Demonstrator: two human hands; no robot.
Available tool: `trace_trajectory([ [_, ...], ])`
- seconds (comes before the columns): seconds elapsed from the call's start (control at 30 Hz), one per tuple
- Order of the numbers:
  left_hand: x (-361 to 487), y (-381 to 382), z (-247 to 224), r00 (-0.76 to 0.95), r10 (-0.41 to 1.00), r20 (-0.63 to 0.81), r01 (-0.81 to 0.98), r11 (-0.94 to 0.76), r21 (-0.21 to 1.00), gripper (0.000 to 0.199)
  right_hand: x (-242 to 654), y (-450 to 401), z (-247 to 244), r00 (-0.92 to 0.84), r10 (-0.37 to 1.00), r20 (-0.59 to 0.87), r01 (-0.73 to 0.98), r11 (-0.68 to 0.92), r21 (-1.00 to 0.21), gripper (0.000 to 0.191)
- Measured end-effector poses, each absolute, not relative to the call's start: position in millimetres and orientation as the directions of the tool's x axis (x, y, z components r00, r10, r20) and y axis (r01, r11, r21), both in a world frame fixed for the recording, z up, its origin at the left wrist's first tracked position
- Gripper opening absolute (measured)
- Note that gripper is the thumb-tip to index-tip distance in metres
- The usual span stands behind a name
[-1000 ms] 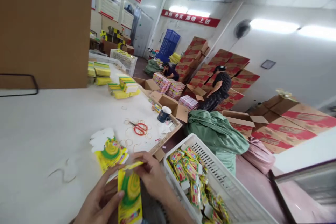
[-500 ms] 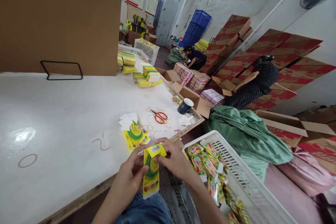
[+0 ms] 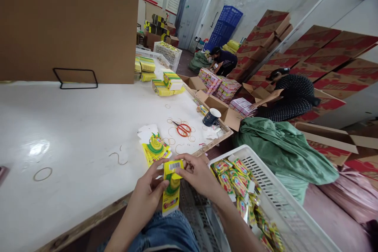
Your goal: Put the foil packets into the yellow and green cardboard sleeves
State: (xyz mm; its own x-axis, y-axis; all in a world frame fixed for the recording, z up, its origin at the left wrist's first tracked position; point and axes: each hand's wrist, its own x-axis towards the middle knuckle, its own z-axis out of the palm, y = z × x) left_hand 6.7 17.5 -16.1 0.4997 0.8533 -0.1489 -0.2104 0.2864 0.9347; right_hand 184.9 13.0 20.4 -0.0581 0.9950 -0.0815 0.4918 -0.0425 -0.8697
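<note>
Gripping fingers [image 3: 161, 189], yellow carton [image 3: 171, 191] between them

Left hand [image 3: 147, 193] has a pinchy grip going at lower center, right hand [image 3: 196, 171] curled just beside it, forearms [image 3: 236, 220] angling up from the bottom edge.

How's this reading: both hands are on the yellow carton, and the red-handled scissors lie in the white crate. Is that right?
Not quite: the head view shows the red-handled scissors lying on the white tabletop, not in the white crate. The rest holds: the left hand and right hand are both on the yellow carton.
</note>
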Motion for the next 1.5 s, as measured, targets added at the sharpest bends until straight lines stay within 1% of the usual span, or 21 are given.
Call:
trace_trajectory([
  [0.07, 6, 18, -14, 0.494, 0.853, -0.170, -0.219, 0.311, 0.925, 0.057, 181, 13, 23, -0.058, 0.997, -0.044, 0.608, 0.000, -0.794, 0.026],
  [0.13, 5, 18, -13, 0.488, 0.853, -0.187, -0.226, 0.330, 0.916, 0.059, 179, 13, 26, -0.093, 0.995, -0.029, 0.664, 0.040, -0.746, 0.028],
  [0.27, 5, 18, -11, 0.492, 0.850, -0.190, -0.226, 0.336, 0.914, 0.059, 178, 13, 32, -0.143, 0.989, -0.027, 0.713, 0.084, -0.696, 0.035],
  [0.4, 4, 17, -11, 0.479, 0.860, -0.178, -0.243, 0.324, 0.914, 0.059, 172, 13, 38, -0.121, 0.993, -0.015, 0.783, 0.086, -0.616, 0.034],
  [0.5, 1, 18, -8, 0.465, 0.866, -0.184, -0.289, 0.345, 0.893, 0.062, 169, 14, 38, -0.135, 0.991, 0.006, 0.778, 0.110, -0.618, 0.035],
  [0.57, -2, 18, -6, 0.462, 0.865, -0.194, -0.324, 0.369, 0.871, 0.064, 171, 15, 34, -0.142, 0.990, 0.026, 0.720, 0.121, -0.684, 0.032],
  [0.63, -3, 18, -5, 0.470, 0.862, -0.192, -0.353, 0.383, 0.854, 0.065, 174, 17, 29, -0.107, 0.992, 0.060, 0.598, 0.112, -0.794, 0.022],
  [0.7, -2, 17, -6, 0.467, 0.866, -0.177, -0.366, 0.371, 0.853, 0.060, 174, 17, 24, -0.047, 0.997, 0.061, 0.388, 0.074, -0.918, 0.018],
  [0.73, -1, 16, -7, 0.456, 0.874, -0.168, -0.363, 0.356, 0.861, 0.056, 173, 17, 21, -0.021, 0.999, 0.047, 0.269, 0.051, -0.962, 0.018],
  [0.8, 2, 13, -9, 0.417, 0.897, -0.147, -0.349, 0.308, 0.885, 0.048, 169, 16, 18, 0.022, 1.000, 0.021, 0.075, 0.019, -0.997, 0.019],
  [0.83, 3, 12, -11, 0.396, 0.909, -0.133, -0.339, 0.279, 0.898, 0.045, 167, 15, 18, 0.048, 0.999, 0.022, 0.026, 0.021, -0.999, 0.018],
  [0.93, 4, 11, -11, 0.357, 0.932, -0.063, -0.305, 0.180, 0.935, 0.041, 161, 13, 17, 0.104, 0.994, 0.043, 0.018, 0.042, -0.999, 0.015],
  [1.0, 3, 11, -10, 0.322, 0.946, -0.020, -0.262, 0.110, 0.959, 0.039, 159, 12, 16, 0.130, 0.991, 0.037, -0.003, 0.038, -0.999, 0.018],
  [1.1, 2, 13, -10, 0.244, 0.969, -0.032, -0.205, 0.084, 0.975, 0.039, 155, 10, 11, 0.181, 0.983, 0.025, -0.081, 0.041, -0.996, 0.026],
  [1.17, 3, 13, -13, 0.183, 0.982, -0.049, -0.185, 0.083, 0.979, 0.039, 152, 9, 7, 0.206, 0.978, 0.040, -0.102, 0.062, -0.993, 0.023],
  [1.27, 7, 12, -16, 0.100, 0.995, -0.028, -0.153, 0.043, 0.987, 0.034, 148, 7, 2, 0.241, 0.968, 0.072, -0.097, 0.098, -0.990, 0.015],
  [1.33, 9, 12, -17, 0.103, 0.994, -0.025, -0.152, 0.041, 0.987, 0.034, 146, 8, 1, 0.270, 0.961, 0.063, -0.102, 0.094, -0.990, 0.018],
  [1.4, 10, 11, -16, 0.147, 0.989, -0.028, -0.175, 0.054, 0.983, 0.036, 145, 9, 1, 0.300, 0.954, 0.024, -0.130, 0.066, -0.989, 0.026],
  [1.43, 10, 11, -16, 0.165, 0.986, -0.028, -0.177, 0.058, 0.982, 0.037, 145, 9, 1, 0.319, 0.948, 0.003, -0.145, 0.052, -0.988, 0.027],
  [1.5, 10, 10, -16, 0.165, 0.986, -0.024, -0.157, 0.050, 0.986, 0.036, 144, 10, 0, 0.354, 0.935, -0.017, -0.153, 0.040, -0.987, 0.020],
])
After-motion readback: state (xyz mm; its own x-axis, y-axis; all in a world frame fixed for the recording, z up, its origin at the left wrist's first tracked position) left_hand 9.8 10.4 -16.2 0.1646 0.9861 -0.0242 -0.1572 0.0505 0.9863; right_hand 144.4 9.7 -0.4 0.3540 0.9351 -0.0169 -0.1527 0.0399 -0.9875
